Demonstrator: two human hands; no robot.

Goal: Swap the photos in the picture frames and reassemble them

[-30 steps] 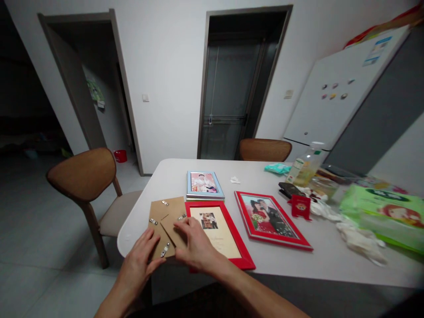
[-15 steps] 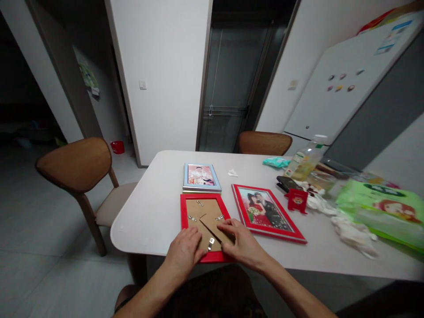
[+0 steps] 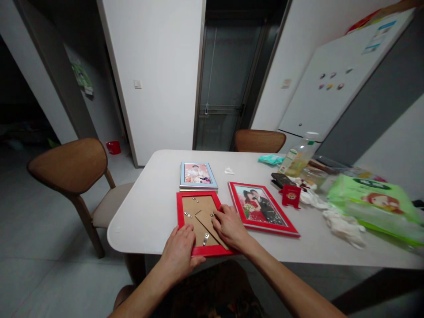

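A red picture frame [image 3: 180,210] lies face down at the table's front edge, its brown backing board [image 3: 202,206] and several metal clips showing. My left hand [image 3: 179,249] grips the frame's lower left side, fingers on top and thumb at the front edge. Bent over the right side of the backing, my right hand [image 3: 230,225] has its fingertips at the right metal clip [image 3: 212,215]. Right of it, a second red frame [image 3: 265,207] lies face up with a photo of a couple. A light blue frame [image 3: 198,174] lies behind the face-down one.
On the table's right stand a bottle [image 3: 298,154], a small red stand [image 3: 290,195], a black object [image 3: 281,180], crumpled tissues [image 3: 344,227] and a green tissue pack [image 3: 374,203]. Chairs stand left [image 3: 71,165] and behind [image 3: 260,140] the table [image 3: 145,198].
My right hand has moved up from the stand flap at the lower right of the backing to the right clip. My left thumb has shifted down to the frame's front edge. The view has shifted slightly.
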